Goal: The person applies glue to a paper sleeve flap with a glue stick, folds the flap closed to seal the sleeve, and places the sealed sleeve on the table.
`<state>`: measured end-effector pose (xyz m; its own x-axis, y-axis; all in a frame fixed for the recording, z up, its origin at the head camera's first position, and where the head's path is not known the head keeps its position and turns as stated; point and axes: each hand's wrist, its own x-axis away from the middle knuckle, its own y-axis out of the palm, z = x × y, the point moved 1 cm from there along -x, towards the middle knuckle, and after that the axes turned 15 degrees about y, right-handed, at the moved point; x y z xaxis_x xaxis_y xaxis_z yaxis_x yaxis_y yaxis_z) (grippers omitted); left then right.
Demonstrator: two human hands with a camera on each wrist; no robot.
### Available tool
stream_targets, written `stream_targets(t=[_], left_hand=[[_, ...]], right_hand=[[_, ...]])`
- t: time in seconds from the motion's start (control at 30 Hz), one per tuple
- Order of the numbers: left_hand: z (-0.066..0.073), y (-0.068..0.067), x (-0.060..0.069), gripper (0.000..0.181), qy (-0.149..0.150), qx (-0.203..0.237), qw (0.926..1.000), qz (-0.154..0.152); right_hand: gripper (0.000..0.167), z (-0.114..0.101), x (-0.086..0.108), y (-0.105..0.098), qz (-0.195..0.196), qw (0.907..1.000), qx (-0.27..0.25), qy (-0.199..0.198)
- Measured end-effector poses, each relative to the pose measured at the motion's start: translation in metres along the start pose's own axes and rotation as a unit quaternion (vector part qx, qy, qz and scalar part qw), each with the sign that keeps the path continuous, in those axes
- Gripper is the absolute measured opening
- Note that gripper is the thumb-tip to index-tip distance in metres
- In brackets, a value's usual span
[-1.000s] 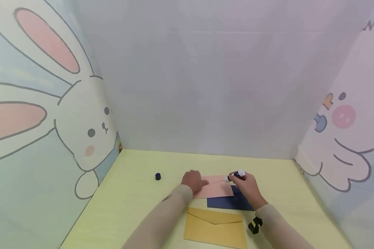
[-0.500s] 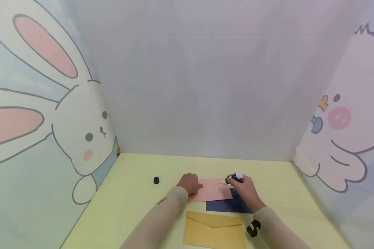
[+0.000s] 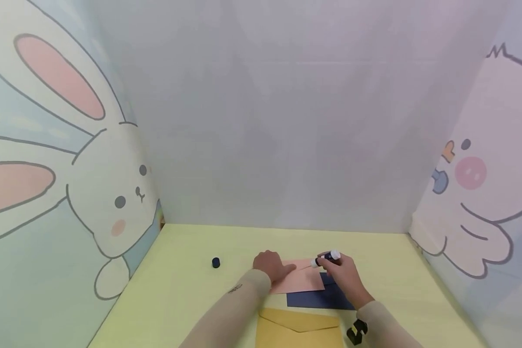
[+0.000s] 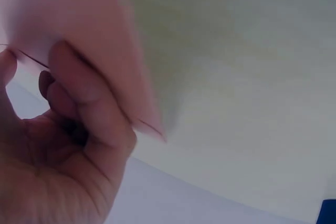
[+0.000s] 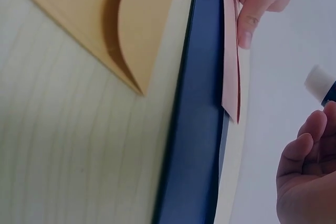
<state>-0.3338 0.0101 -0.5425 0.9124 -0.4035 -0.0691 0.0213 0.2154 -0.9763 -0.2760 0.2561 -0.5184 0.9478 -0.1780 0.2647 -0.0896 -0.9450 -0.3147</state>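
Observation:
A pink envelope (image 3: 302,282) lies over a dark blue envelope (image 3: 315,300). My left hand (image 3: 269,267) holds it down at its left part, fingers curled and thumb stretched along the flap line; the left wrist view shows bent fingers (image 4: 86,90) against the pink paper. With its thumb and fingers my right hand (image 3: 348,279) grips a glue stick (image 3: 334,255), uncapped, with a white knob and dark barrel. The white tip points left, at the right end of the flap line; whether it touches the paper is unclear. A dark blue cap (image 3: 216,262) stands on the table.
Nearest the person lies a yellow envelope (image 3: 297,334), its flap down. A black wrist device (image 3: 357,332) hangs under the right sleeve. Printed walls enclose the pale yellow table (image 3: 191,299) at the left, back and right.
The head view has tilted up, so everything sits lower. My left thumb, drawn back half a second ago, now reaches farther right over the pink envelope. The glue stick stays near the flap's right end.

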Motion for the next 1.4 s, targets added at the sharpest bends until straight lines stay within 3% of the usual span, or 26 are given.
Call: stream_targets(t=[0.17, 0.47, 0.73, 0.87, 1.23, 1.4], left_hand=[[0.002, 0.001, 0.001, 0.080, -0.012, -0.017, 0.9998, 0.000], [-0.009, -0.002, 0.003, 0.075, 0.009, 0.030, 0.9995, -0.002], [-0.018, -0.019, 0.010, 0.053, -0.009, 0.131, 0.9910, -0.024], [-0.023, -0.016, 0.009, 0.046, 0.001, 0.138, 0.9899, -0.034], [-0.026, -0.012, 0.007, 0.053, 0.006, 0.142, 0.9889, -0.044], [-0.027, -0.014, 0.000, 0.054, 0.000, 0.136, 0.9878, -0.076]], right_hand=[[0.041, 0.003, -0.001, 0.002, -0.008, 1.0000, -0.006, 0.002], [0.039, 0.004, -0.003, 0.001, -0.013, 0.9999, -0.008, 0.003], [0.040, -0.003, 0.002, 0.001, -0.017, 0.9998, 0.004, 0.002], [0.039, -0.001, 0.003, 0.002, -0.018, 0.9998, 0.002, 0.008], [0.039, 0.003, -0.001, 0.006, -0.035, 0.9993, -0.011, 0.006], [0.040, 0.004, -0.002, 0.007, -0.038, 0.9992, -0.010, 0.002]])
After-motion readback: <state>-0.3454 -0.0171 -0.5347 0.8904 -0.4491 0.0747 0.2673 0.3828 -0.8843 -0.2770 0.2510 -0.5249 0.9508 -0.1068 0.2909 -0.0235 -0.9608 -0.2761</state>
